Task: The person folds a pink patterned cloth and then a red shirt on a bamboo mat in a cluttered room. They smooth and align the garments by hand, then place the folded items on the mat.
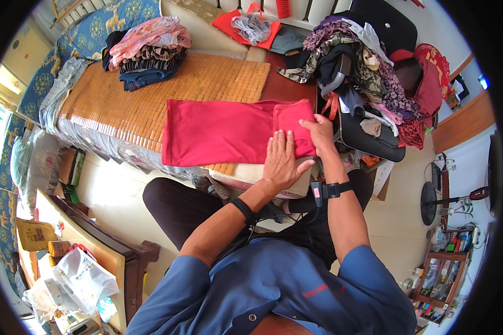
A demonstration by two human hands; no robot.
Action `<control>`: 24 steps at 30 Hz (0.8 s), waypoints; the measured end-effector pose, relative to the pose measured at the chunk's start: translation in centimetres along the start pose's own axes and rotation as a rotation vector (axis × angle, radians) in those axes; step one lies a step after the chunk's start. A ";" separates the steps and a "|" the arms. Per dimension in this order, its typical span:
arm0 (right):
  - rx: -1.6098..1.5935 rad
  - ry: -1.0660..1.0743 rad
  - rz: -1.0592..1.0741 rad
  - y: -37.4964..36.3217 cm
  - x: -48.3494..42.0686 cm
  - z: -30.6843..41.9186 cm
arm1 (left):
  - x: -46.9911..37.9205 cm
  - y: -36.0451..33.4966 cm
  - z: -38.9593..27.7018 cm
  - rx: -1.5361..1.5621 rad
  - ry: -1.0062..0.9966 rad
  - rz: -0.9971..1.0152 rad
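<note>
A red garment point(218, 132) lies spread in a long flat shape over the front of the bamboo mat point(218, 79), its right end folded back on itself. My left hand point(281, 161) rests flat on the garment beside that fold, fingers straight and pointing away from me. At the right end, my right hand point(322, 134) holds the folded part, thumb on top; its other fingers are partly hidden. Behind the garment to the left stands a stack of folded clothes point(151, 54), with a pink patterned piece on top.
A large heap of loose clothes point(356, 71) covers a black chair point(373, 142) on the right. A red bag point(222, 26) with a clear plastic bundle point(253, 29) lies at the back. Left of me stands a wooden table point(113, 259) with plastic bags point(84, 276). A fan point(429, 203) is far right.
</note>
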State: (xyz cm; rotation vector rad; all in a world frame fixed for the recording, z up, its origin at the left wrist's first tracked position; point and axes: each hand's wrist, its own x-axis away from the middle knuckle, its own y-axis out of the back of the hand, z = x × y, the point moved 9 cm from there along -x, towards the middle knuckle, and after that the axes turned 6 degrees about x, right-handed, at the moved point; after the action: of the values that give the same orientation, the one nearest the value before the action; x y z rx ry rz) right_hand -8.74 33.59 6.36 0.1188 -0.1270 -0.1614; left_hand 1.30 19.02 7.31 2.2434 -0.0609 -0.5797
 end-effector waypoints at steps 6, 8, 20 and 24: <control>0.594 0.268 -0.100 3.2 1.2 7.6 | -0.5 -2.5 -4.3 0.233 -0.054 0.073; 0.803 0.393 -0.151 1.7 2.3 9.6 | 0.0 -2.3 -4.5 0.131 -0.093 0.095; 1.133 0.457 0.097 -12.5 9.0 9.0 | 6.1 0.5 -1.5 -0.147 -0.265 0.366; 0.945 0.307 0.137 -9.7 6.2 6.9 | 6.5 3.0 -3.0 -0.237 -0.225 0.336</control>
State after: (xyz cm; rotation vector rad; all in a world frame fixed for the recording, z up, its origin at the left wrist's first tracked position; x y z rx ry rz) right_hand -5.10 22.29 12.61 1.0694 0.1056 0.0676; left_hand 8.81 17.62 8.65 1.8771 -0.4513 -0.6163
